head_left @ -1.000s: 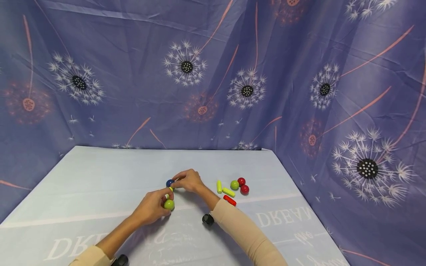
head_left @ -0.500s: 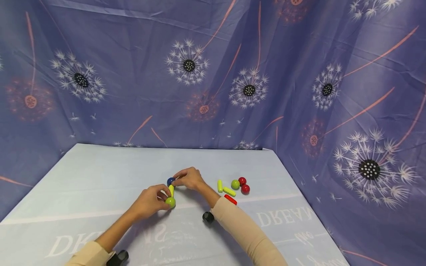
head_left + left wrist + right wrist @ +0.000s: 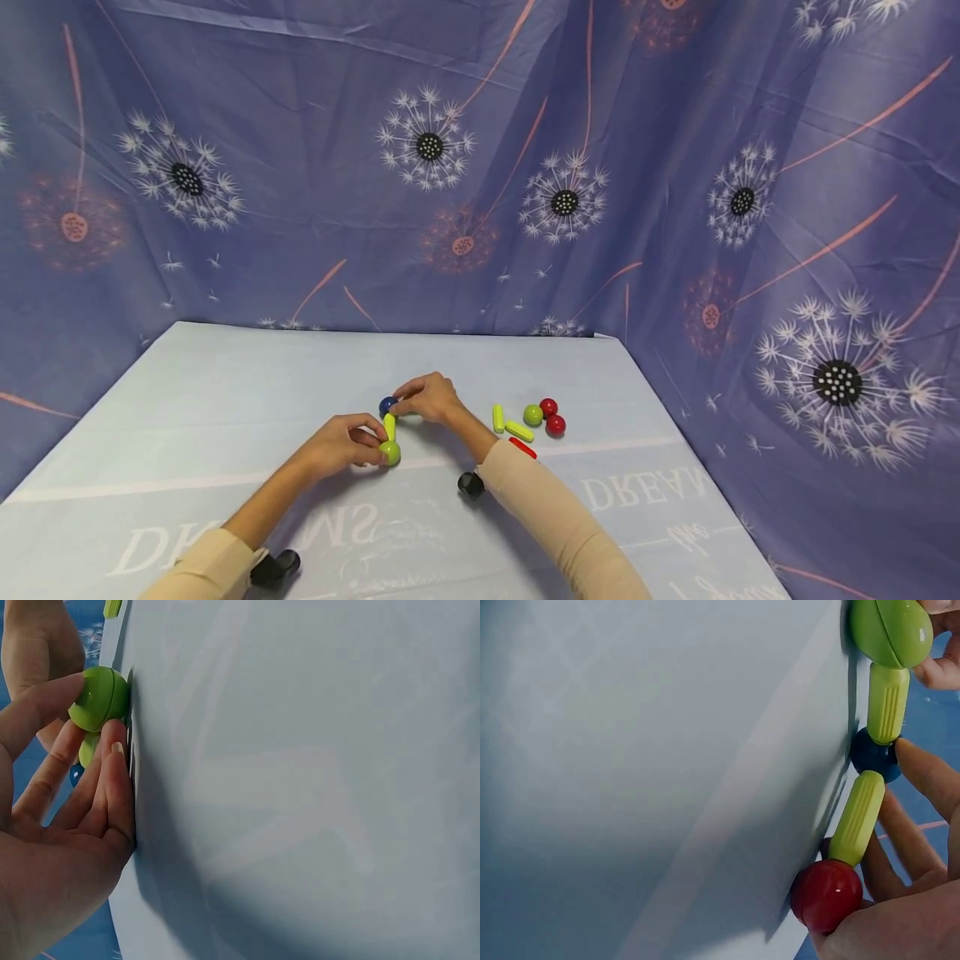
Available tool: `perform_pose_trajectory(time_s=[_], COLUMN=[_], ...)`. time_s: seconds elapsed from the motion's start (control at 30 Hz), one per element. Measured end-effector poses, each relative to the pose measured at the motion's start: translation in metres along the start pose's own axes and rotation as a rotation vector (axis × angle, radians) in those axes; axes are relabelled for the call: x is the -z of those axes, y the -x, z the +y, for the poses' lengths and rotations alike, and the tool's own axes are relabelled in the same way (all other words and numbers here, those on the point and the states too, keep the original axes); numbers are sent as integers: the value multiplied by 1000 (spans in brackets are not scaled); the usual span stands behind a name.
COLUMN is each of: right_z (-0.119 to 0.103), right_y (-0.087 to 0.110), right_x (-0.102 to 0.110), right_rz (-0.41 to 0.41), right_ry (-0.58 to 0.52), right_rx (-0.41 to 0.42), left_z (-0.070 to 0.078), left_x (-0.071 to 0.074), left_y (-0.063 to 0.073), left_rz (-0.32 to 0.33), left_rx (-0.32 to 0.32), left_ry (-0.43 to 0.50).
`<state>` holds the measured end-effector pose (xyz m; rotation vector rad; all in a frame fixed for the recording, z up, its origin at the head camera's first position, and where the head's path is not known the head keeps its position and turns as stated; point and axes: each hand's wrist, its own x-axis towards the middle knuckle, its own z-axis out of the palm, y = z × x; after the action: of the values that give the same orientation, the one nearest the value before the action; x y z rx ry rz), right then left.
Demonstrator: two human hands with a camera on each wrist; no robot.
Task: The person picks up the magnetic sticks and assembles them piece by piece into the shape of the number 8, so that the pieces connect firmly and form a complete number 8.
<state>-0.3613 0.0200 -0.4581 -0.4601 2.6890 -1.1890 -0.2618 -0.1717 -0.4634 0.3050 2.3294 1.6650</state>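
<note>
A chain of magnetic balls and rods lies on the table. In the right wrist view it runs from a green ball (image 3: 891,631) through a yellow-green rod (image 3: 889,705) to a blue ball (image 3: 875,756). A second yellow-green rod (image 3: 857,817) leads on to a red ball (image 3: 826,896). My left hand (image 3: 341,442) pinches the green ball between thumb and fingers. My right hand (image 3: 429,398) holds the blue ball, its index finger on top; its thumb lies by the red ball. In the head view the right hand hides the red ball and second rod.
To the right lie a loose green ball (image 3: 532,415), two red balls (image 3: 555,425), two yellow-green rods (image 3: 519,431) and a red rod (image 3: 522,448). The right forearm passes close by them. A pale printed cloth (image 3: 247,375) covers the table; a purple dandelion curtain (image 3: 315,167) hangs behind.
My left fingers have slid back from the rod between the green and blue balls, so more of it shows. The right hand stays at the blue ball. The head view has shifted slightly.
</note>
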Motion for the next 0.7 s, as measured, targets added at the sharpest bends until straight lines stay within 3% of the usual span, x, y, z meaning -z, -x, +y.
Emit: perform_pose_trajectory(time_s=[0.17, 0.4, 0.7], right_z=[-2, 0, 10], right_y=[1, 13, 38], right_x=[10, 39, 66], right_rz=[55, 145, 122], right_ry=[-3, 6, 66], right_rx=[25, 50, 57], left_z=[-2, -3, -6], left_x=[2, 3, 2], left_y=[-3, -5, -3], left_rz=[-2, 0, 5], left_rx=[-3, 24, 10], left_ry=[5, 4, 17])
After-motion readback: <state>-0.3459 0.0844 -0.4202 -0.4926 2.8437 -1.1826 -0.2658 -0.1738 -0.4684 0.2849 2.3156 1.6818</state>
